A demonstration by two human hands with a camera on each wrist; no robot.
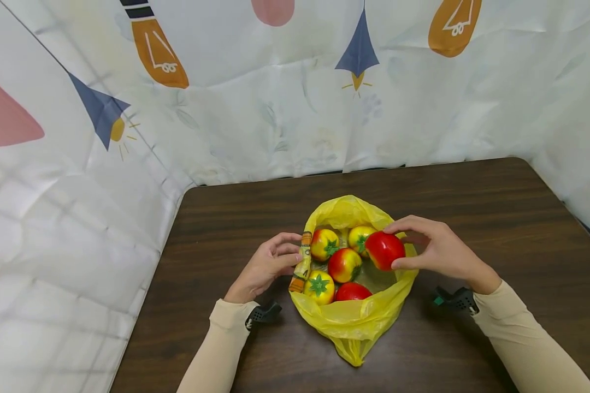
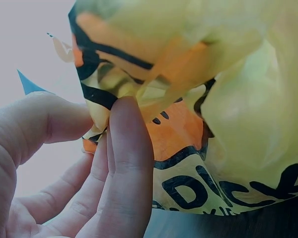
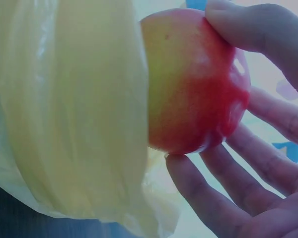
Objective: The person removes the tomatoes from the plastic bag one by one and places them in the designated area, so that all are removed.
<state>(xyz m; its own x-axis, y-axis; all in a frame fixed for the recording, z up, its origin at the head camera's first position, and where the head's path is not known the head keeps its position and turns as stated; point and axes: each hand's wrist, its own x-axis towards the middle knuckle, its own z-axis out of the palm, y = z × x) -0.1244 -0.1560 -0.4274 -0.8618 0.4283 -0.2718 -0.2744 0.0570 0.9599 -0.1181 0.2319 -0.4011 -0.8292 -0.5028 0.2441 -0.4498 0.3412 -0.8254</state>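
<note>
A yellow plastic bag (image 1: 354, 325) with printed orange patches stands with its mouth wide, its rim rolled outward at the left. Inside lie several shiny toy fruits, red and yellow, some topped with green star-shaped leaves, such as the yellow one (image 1: 319, 287) at the front left. My left hand (image 1: 270, 265) pinches the bag's left rim between thumb and fingers; black lettering shows on the plastic (image 2: 253, 168) in the left wrist view. A red apple (image 1: 385, 251), yellowish on one side, is gripped in my right hand (image 1: 440, 248) at the bag's right rim, which partly covers it in the right wrist view.
The bag is on a dark wood-grain table (image 1: 216, 218). White printed cloth (image 1: 285, 109) hangs behind the table and along its sides. Each wrist carries a dark strap with a small camera.
</note>
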